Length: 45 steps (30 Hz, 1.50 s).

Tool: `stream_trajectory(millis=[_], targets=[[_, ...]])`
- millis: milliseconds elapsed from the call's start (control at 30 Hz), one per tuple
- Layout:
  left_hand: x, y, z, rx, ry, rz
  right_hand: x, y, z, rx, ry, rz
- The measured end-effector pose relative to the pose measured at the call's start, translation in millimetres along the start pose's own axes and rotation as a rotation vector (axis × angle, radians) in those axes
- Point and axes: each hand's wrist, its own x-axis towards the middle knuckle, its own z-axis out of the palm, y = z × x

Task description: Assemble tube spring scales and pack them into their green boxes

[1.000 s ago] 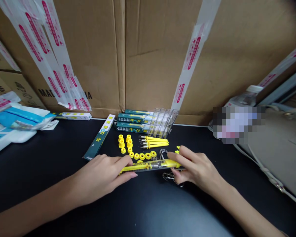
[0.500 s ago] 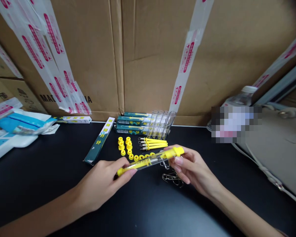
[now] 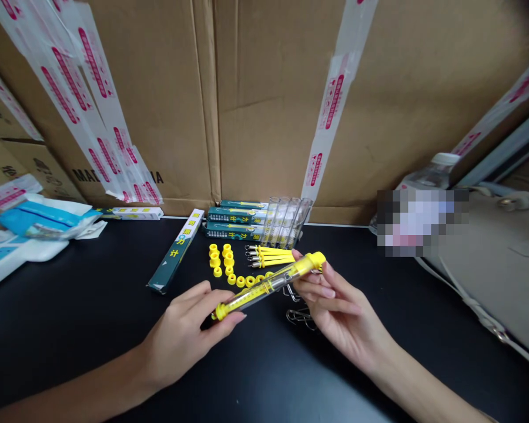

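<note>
At the far left of the black table (image 3: 255, 376), a blue packet (image 3: 48, 218) lies near the foot of a taped carton (image 3: 264, 129); nearer the middle, a slim green box (image 3: 176, 252) rests aslant. Beside it a worker's left hand (image 3: 187, 329) pinches the lower end of a clear tube (image 3: 264, 286) between thumb and fingers, at its yellow collar (image 3: 221, 311).

The tube is held above the table between both hands, tilted up to the right, a yellow rod and metal parts showing through its wall. From where I stand it looks light and stiff, probably plastic; the smooth barrel could slip or roll in dry fingers, and a hard squeeze at mid-length might crack it. The yellow ends look the surest places to take hold.

Behind it sit yellow rings (image 3: 214, 260), stacked green boxes (image 3: 233, 229), loose yellow rods (image 3: 268, 257) and a row of clear cylinders (image 3: 286, 222). Wire hooks (image 3: 300, 318) lie just below the tube's upper half. There the right hand (image 3: 344, 326) closes thumb and fingers about the yellow cap (image 3: 314, 259); how firmly, I cannot tell. At far right, a bottle (image 3: 441, 171) stands by a pale bag (image 3: 502, 258).
</note>
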Motion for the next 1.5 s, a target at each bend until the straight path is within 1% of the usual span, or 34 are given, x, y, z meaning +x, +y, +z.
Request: stream_trajectory(millis=[133, 200, 333, 500, 600, 700, 833, 900, 1067, 1167, 1267, 1400, 1433, 1500], targets=[[-6, -5, 5.2, -0.004, -0.083, -0.063, -3, 4, 3, -0.012, 0.133, -0.011], [-7, -6, 5.7, -0.021, -0.107, -0.097, -3, 6, 6, -0.071, 0.183, -0.03], [-5, -5, 4.6, -0.05, -0.112, -0.154, -2, 5, 11, -0.217, 0.193, -0.089], [0, -7, 4.1, -0.122, -0.138, -0.228, -2, 1, 13, -0.279, 0.194, -0.121], [0, -7, 4.3, -0.145, -0.147, -0.238, -2, 1, 10, -0.294, 0.184, -0.133], [0, -7, 4.7, -0.185, -0.148, -0.207, -1, 4, 5, -0.328, 0.159, -0.16], [-2, -7, 5.0, -0.197, -0.149, -0.183, 1, 8, 2, -0.425, 0.096, -0.207], [-4, -6, 4.8, -0.188, -0.146, -0.172, 1, 9, 3, -0.456, 0.051, -0.199], [-10, -5, 5.5, -0.193, -0.167, -0.185, -1, 6, 5, -0.41, -0.05, -0.154], [-12, -6, 7.3, -0.182, -0.15, -0.173, -1, 4, 6, -0.358, -0.07, -0.146], [-11, -8, 8.7, -0.178, -0.123, -0.157, -2, 5, 9, -0.304, -0.025, -0.144], [-8, -7, 8.4, -0.192, -0.131, -0.155, -4, 7, 15, -0.29, 0.095, -0.19], [-8, -6, 8.2, -0.195, -0.134, -0.152, -5, 7, 16, -0.279, 0.117, -0.187], [-7, -4, 8.1, -0.195, -0.132, -0.148, -4, 9, 16, -0.254, 0.14, -0.134]])
